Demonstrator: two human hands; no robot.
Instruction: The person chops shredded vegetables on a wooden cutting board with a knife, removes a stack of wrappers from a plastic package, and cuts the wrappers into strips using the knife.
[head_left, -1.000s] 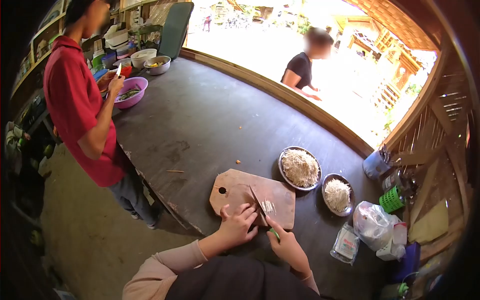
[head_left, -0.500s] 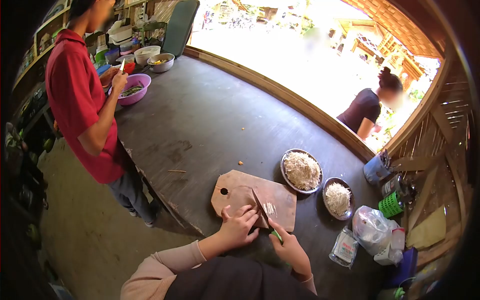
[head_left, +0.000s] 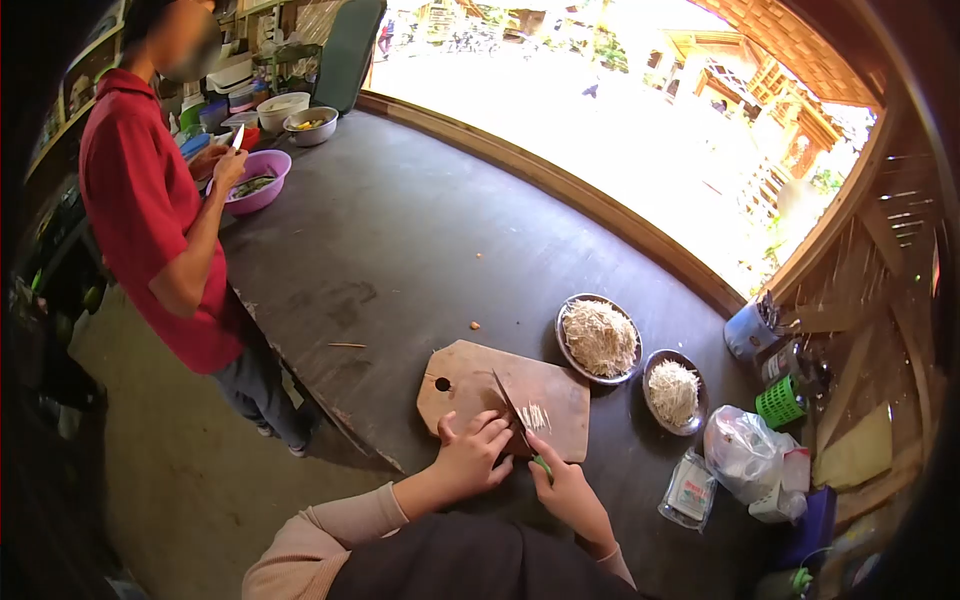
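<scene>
Knife (head_left: pixel 508 398) slants across the cutting board (head_left: pixel 558 388), blade aimed toward eleven o'clock, green handle at its near end. The right hand (head_left: pixel 572 492), at five o'clock on the board, is closed around that handle. The left hand (head_left: pixel 468 458), at seven o'clock, has its fingers bent and slightly parted, tips pressed down beside the blade; whether they pin anything, I cannot tell. Pale strips (head_left: pixel 534 416) lie on the wood just to the three o'clock side of the blade.

Reckoned from the board, a plate (head_left: pixel 566 352) heaped with pale shreds stands just beside it at two o'clock, and a smaller bowl (head_left: pixel 653 408) of similar shreds near that at three. A clear flat packet (head_left: pixel 688 490) lies at four o'clock, with a plastic bag (head_left: pixel 742 450) just beyond it. A green basket (head_left: pixel 778 402) sits farther out at three.

Across the dark table (head_left: pixel 420 235), a person in a red shirt (head_left: pixel 150 195) stands at ten o'clock, holding a light-bladed knife over a purple basin (head_left: pixel 262 200). A metal bowl (head_left: pixel 312 134) with yellow contents stands at eleven.
</scene>
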